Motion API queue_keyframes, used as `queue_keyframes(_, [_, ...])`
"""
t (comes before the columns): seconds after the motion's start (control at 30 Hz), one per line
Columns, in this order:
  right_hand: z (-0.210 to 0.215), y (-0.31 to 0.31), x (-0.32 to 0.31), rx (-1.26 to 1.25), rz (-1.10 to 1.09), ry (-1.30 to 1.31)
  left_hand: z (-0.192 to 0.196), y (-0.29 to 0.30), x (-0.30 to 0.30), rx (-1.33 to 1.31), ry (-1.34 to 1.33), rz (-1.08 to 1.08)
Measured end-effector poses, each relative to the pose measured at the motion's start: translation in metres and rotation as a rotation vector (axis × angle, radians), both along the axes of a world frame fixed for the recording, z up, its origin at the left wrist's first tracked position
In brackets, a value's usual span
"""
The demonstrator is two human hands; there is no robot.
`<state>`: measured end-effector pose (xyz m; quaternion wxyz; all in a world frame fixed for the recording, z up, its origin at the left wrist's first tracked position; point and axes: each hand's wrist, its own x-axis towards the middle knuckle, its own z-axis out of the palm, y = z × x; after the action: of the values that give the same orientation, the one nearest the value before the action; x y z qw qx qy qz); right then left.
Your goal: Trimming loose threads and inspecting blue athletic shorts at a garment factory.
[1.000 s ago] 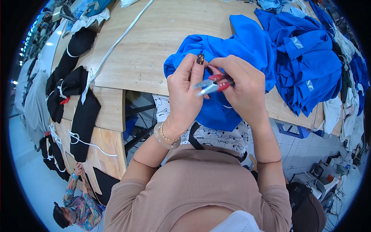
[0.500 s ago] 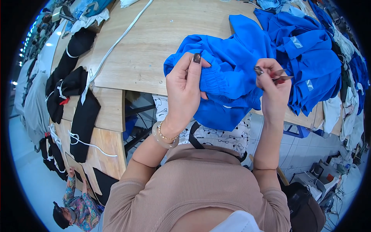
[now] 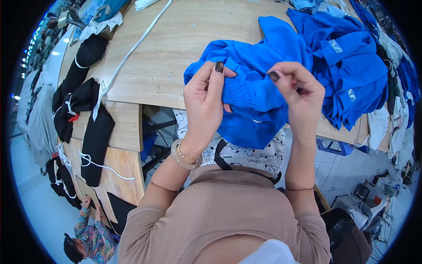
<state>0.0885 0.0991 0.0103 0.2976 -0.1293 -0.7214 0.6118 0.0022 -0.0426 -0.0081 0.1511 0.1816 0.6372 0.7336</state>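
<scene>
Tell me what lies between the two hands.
In the head view, the blue garment's gathered fabric lies between the left hand and right hand.

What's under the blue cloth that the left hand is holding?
The blue cloth lies partly on the wooden tabletop, and white patterned fabric peeks out below its lower edge. Anything completely covered by its folds can't be seen.

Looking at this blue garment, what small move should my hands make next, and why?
Perhaps bring your right hand to the gathered edge beside your left hand: the left pinches that edge of the blue garment, while the right, gripping a blurred red tool, is apart from the left.
</scene>
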Motion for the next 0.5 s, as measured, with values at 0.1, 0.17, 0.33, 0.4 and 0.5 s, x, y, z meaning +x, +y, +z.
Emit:
queue_keyframes(0.1, [-0.001,0.019,0.014,-0.047,-0.007,-0.012,0.001,-0.001,0.001,-0.015,0.028,0.002])
queue_keyframes(0.17, [-0.002,0.024,0.022,0.034,-0.042,-0.131,0.000,0.000,0.002,-0.030,0.041,0.000])
queue_keyframes(0.33, [0.000,0.024,0.033,-0.043,0.179,-0.071,0.000,0.003,0.005,-0.047,0.100,0.087])
queue_keyframes(0.4, [0.000,0.024,0.035,0.050,0.300,-0.080,-0.003,0.003,0.002,-0.053,0.147,0.112])
queue_keyframes(0.5, [0.006,0.012,0.033,0.096,0.433,-0.201,-0.003,0.004,0.000,-0.131,0.298,0.177])
